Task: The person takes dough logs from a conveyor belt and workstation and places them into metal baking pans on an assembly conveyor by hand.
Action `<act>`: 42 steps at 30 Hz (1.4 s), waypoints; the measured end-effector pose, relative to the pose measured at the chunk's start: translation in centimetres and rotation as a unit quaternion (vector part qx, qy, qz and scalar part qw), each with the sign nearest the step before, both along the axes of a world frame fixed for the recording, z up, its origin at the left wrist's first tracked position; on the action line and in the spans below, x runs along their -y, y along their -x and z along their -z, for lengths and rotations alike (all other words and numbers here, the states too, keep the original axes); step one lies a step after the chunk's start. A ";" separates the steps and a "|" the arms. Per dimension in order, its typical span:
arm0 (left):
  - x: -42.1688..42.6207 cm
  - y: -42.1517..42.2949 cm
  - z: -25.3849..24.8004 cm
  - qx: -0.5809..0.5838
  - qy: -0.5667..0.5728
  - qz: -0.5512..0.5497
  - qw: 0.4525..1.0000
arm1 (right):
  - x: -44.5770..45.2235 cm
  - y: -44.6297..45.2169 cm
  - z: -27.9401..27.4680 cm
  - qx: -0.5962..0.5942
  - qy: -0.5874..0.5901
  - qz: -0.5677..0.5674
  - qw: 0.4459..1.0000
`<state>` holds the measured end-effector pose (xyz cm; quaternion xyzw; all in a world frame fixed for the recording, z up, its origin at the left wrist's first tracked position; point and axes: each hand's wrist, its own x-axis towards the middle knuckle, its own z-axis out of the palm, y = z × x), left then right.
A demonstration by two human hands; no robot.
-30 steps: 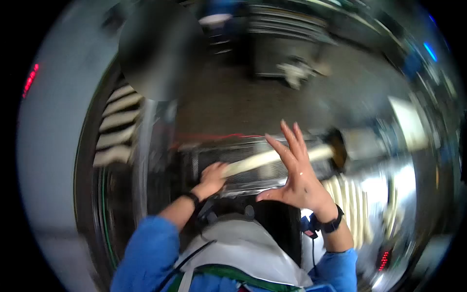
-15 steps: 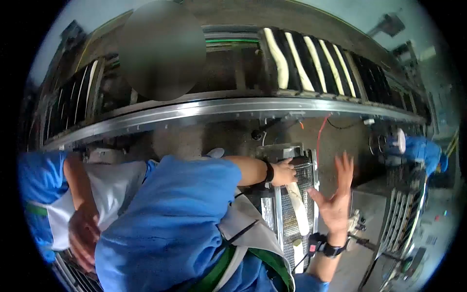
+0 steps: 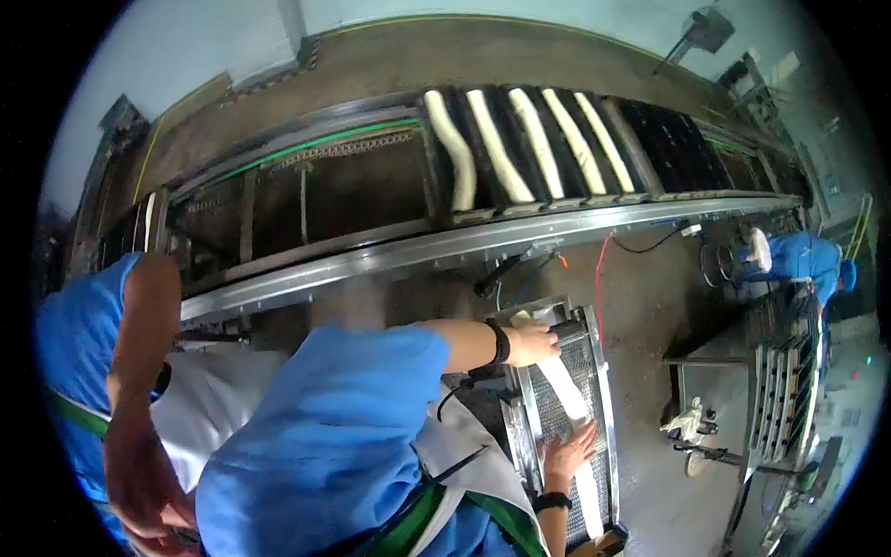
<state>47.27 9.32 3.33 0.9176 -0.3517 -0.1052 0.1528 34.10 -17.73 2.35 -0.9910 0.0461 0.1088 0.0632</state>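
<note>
A long pale strip that looks like dough [image 3: 562, 388] lies along a narrow mesh belt [image 3: 603, 408]. My left hand [image 3: 534, 344] has its fingers curled over the strip's upper end, and a black band circles that wrist. Further down, my right hand [image 3: 570, 452] lies across the pale strip with its fingers bent over it. Below this hand more pale strip [image 3: 588, 501] continues along the belt. Because my right hand covers the place between them, I cannot tell whether it is one piece or two.
Beyond the metal rail [image 3: 371, 251], several pale strips [image 3: 534, 139] lie in black trays on a long conveyor. Close at left, a co-worker [image 3: 83, 325] stands in blue. Another person [image 3: 798, 265] is at far right beside a slatted rack [image 3: 780, 371]. A red cable [image 3: 603, 269] hangs near the belt.
My right hand, raised and spread beside the belt before, has come down onto the pale strip. My left hand has shifted slightly at the upper end. The view has also shifted.
</note>
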 end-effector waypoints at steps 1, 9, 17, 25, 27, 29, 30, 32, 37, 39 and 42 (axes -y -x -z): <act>0.0 -0.5 -0.3 0.005 -0.001 0.007 1.000 | 0.2 -0.9 -0.8 -0.015 0.045 0.016 0.999; -0.6 -2.6 -5.3 -0.322 0.089 -0.121 0.935 | 6.1 -1.4 -0.6 -0.093 0.083 0.079 0.989; 0.0 -1.1 -14.2 -0.515 0.274 -0.176 0.793 | 16.3 -1.6 0.5 0.174 -0.179 0.192 0.949; 6.8 -4.7 -17.2 -0.643 0.393 -0.094 0.651 | 27.2 22.8 -10.3 0.350 -0.098 0.265 0.893; 10.8 -5.8 -21.3 -0.611 0.366 -0.167 0.682 | 24.1 26.1 -14.8 0.133 -0.249 0.588 0.758; 13.2 -5.2 -20.4 -0.592 0.434 -0.225 0.641 | 19.7 33.4 -11.7 0.199 -0.270 0.650 0.682; 14.6 -5.4 -20.6 -0.615 0.491 -0.190 0.587 | 17.8 35.9 -10.4 0.214 -0.280 0.679 0.645; 17.2 -6.4 -19.6 -0.639 0.491 -0.174 0.567 | 13.1 40.2 -8.4 0.240 -0.294 0.733 0.565; 17.8 -8.4 -23.1 -0.659 0.560 -0.203 0.460 | 6.0 46.6 -0.4 0.268 -0.133 0.698 0.651; 17.4 -10.0 -25.4 -0.550 0.591 -0.271 0.525 | 4.5 40.9 -6.2 0.084 -0.003 0.706 0.703; 15.2 -14.1 -26.9 -0.480 0.690 -0.159 0.518 | 4.9 39.2 -9.1 0.024 0.190 0.624 0.757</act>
